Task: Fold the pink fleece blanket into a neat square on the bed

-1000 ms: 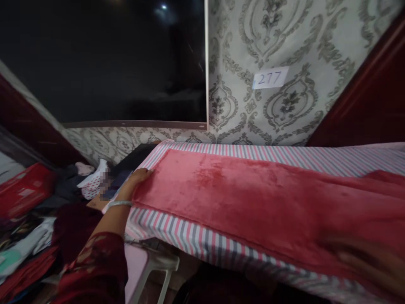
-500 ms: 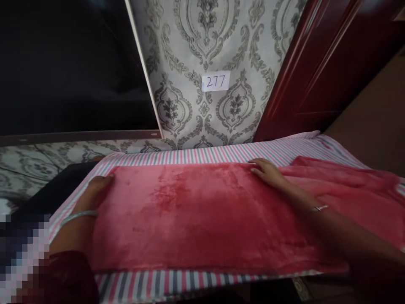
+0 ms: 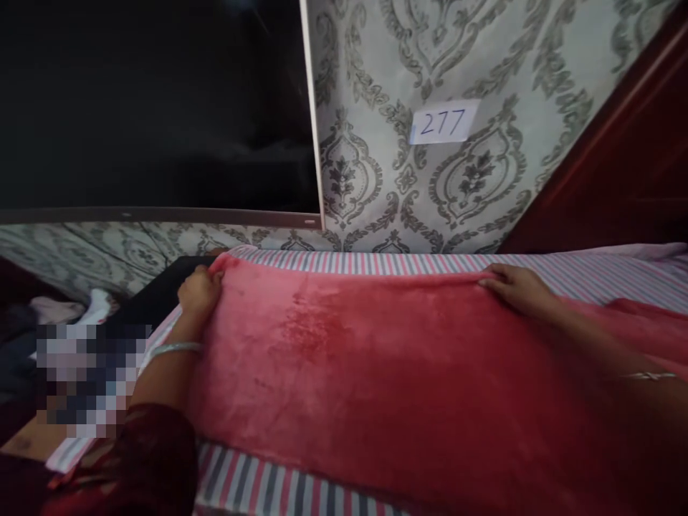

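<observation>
A red plush blanket (image 3: 344,358) lies spread over a striped cloth (image 3: 279,481) on a raised surface. My left hand (image 3: 200,290) is closed on the blanket's far left corner, which is lifted slightly. At the far edge, to the right, my right hand (image 3: 519,290) pinches the blanket between thumb and fingers. The far edge runs almost straight between both hands. Rumpled blanket folds lie beyond my right forearm, partly hidden by it.
A large dark television screen (image 3: 155,107) stands at the back left. Patterned wallpaper carries a paper label (image 3: 445,122) marked 277. A dark red wooden panel (image 3: 618,165) leans in at the right. A black surface (image 3: 155,290) and blurred items lie left.
My left hand has closed on the far left corner and raised it a little. My right hand now grips the far edge. The view has shifted left, toward the screen.
</observation>
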`<state>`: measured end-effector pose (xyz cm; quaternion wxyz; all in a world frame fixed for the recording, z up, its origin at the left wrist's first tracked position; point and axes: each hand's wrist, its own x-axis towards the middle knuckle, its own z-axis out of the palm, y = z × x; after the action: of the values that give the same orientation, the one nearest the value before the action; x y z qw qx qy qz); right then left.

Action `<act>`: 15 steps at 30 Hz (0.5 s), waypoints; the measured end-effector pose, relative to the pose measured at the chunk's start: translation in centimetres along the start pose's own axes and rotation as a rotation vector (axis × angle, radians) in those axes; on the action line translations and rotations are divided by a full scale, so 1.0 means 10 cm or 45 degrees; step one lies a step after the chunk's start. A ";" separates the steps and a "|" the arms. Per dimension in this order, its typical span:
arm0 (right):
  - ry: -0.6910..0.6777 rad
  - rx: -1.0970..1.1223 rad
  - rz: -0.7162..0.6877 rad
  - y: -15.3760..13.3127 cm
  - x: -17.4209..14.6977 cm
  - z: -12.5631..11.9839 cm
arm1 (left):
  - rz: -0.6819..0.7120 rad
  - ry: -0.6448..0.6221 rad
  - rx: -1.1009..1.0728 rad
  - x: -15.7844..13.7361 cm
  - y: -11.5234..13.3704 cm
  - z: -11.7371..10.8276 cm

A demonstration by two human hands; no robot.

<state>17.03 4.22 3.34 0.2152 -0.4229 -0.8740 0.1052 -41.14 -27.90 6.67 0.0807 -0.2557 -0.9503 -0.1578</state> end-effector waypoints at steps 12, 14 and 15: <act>-0.138 -0.094 0.120 -0.19 0.39 0.94 | -0.097 -0.207 0.165 0.10 -0.27 0.20; -0.145 -0.104 0.096 -0.15 0.38 0.94 | -0.088 -0.244 0.161 0.12 -0.27 0.11; -0.140 -0.120 0.095 -0.16 0.37 0.91 | -0.080 -0.265 0.158 0.11 -0.26 0.06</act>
<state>9.65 6.06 -3.04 0.1425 -0.4583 -0.8722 0.0948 -43.49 -29.34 5.69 -0.0076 -0.2354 -0.9691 -0.0739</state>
